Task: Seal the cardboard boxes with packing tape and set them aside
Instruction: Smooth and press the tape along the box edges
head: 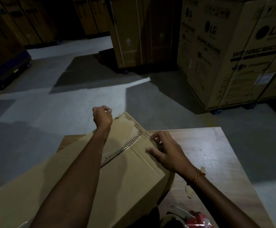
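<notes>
Risk: your left hand (102,117), curled at the far corner of the cardboard box (125,175), seems to pinch something pulled away; I cannot tell if it is tape or torn liner. Pull harder and more facing likely rips, leaving tape a poor bond. Your right hand (165,152) presses flat, fingers spread, on the top. Box lies on the wooden table (208,153), long axis running from near-left to far-right. Tape dispenser (191,218) waits nearby.
</notes>
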### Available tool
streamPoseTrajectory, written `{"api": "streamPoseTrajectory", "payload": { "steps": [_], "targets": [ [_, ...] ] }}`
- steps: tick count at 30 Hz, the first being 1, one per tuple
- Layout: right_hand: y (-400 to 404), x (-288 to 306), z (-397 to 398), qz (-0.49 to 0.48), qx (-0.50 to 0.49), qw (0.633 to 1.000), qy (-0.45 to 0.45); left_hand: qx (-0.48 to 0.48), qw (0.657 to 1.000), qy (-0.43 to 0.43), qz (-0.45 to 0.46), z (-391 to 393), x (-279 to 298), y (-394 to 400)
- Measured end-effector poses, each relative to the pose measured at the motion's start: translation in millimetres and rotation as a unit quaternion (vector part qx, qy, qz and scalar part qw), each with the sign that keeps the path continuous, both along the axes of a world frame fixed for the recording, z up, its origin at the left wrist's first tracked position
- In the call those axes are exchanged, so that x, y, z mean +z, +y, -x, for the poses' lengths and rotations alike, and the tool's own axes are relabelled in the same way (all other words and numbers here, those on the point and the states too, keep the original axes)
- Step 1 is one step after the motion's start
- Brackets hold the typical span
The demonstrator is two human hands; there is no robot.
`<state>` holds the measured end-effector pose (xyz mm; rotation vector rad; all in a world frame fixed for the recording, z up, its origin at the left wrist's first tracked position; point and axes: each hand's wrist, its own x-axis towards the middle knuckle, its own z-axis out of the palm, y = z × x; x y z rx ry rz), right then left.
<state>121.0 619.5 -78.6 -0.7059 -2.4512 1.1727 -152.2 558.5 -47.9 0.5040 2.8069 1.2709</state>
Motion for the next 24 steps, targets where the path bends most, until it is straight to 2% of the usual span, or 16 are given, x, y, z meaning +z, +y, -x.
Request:
{"api": "streamPoseTrajectory", "payload": {
  "steps": [2,5,7,9,13,14,19,22,24],
  "targets": [
    [-1,0,0,0.007,-0.003,1.0,-0.002,-0.029,0.999,0.015,0.011,-3,-1,0],
    [-2,0,-1,0.01,-0.011,1.0,-0.002,-0.138,0.986,0.029,0.093,-12,-4,-6],
    [-3,1,-1,0.011,-0.017,1.0,-0.005,-0.164,0.975,0.068,0.135,-13,-8,-10],
    [-5,1,0,0.011,-0.017,1.0,-0.008,-0.147,0.979,0.078,0.118,-9,-10,-9],
    [-8,3,0,0.016,-0.023,1.0,-0.013,-0.003,0.999,-0.032,-0.003,-9,3,-8],
    [-8,3,-1,0.02,-0.026,0.999,-0.01,0.009,1.0,-0.018,0.001,-5,2,-9],
    [-17,8,-2,0.058,-0.044,0.997,0.002,-0.024,0.999,0.023,-0.014,-11,3,-19],
    [-30,9,-2,0.077,-0.032,0.997,0.002,-0.073,0.996,0.039,0.038,-15,1,-30],
    [-44,7,-2,0.078,-0.022,0.997,0.002,-0.14,0.975,0.083,0.15,-17,-3,-41]
  ]
}}
